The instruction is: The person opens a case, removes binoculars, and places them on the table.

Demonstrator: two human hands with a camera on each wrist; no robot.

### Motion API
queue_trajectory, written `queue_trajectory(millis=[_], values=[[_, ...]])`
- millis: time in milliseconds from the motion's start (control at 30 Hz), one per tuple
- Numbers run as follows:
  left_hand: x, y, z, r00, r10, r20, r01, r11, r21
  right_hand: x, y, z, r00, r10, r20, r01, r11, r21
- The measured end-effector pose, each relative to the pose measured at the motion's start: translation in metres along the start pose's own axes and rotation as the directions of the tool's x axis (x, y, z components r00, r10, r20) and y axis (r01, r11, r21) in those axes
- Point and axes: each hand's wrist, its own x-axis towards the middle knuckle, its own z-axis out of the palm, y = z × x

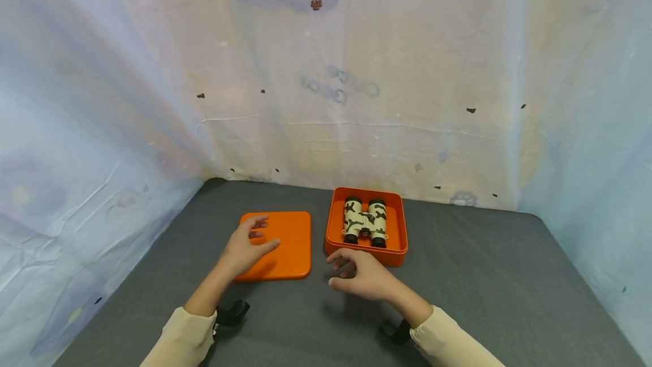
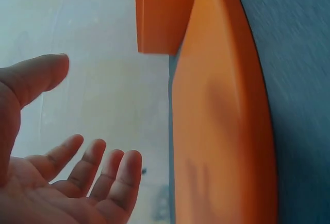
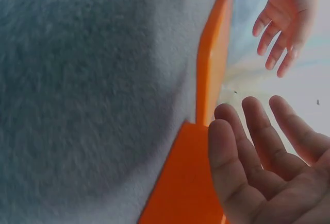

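Note:
An orange box [image 1: 330, 231] stands toward the back of the table, and a pair of camouflage binoculars [image 1: 365, 221] lies inside it. To its left an orange lid [image 1: 290, 242] lies flat. My left hand [image 1: 247, 248] hovers above the lid's left part, thumb and fingers spread and holding nothing; its shadow falls on the lid in the left wrist view. My right hand [image 1: 364, 276] is in the air just in front of the box's near side, fingers loosely bent, with nothing in it. In the right wrist view the box wall [image 3: 185, 177] shows beside its fingers.
A dark grey cloth [image 1: 484, 276] covers the table. Behind it hangs a pale patterned sheet [image 1: 382, 89], which also runs along both sides. A black wrist strap mount [image 1: 234, 313] sits under the left forearm, another [image 1: 394, 333] under the right.

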Motion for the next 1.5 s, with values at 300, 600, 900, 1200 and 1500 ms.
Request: queue_trajectory(millis=[300, 600, 900, 1200, 1500], values=[[0.013, 0.021, 0.026, 0.995, 0.078, 0.055, -0.071, 0.99, -0.123, -0.012, -0.004, -0.015, 0.997, -0.024, -0.066, 0.022, 0.999, -0.037], [0.026, 0.029, 0.057, 0.993, 0.085, 0.086, -0.07, 0.984, -0.164, -0.018, -0.015, -0.03, 0.995, -0.022, -0.094, 0.013, 0.996, -0.09], [0.039, 0.032, 0.082, 0.985, 0.135, 0.107, -0.11, 0.971, -0.211, -0.022, -0.022, -0.041, 0.988, -0.046, -0.147, 0.033, 0.995, -0.089], [0.049, 0.035, 0.094, 0.979, 0.135, 0.152, -0.097, 0.967, -0.237, -0.023, -0.022, -0.052, 0.962, -0.11, -0.248, 0.059, 0.977, -0.207], [0.055, 0.031, 0.099, 0.975, 0.139, 0.175, -0.093, 0.964, -0.249, -0.017, -0.015, -0.061, 0.94, -0.218, -0.263, 0.132, 0.942, -0.31]])
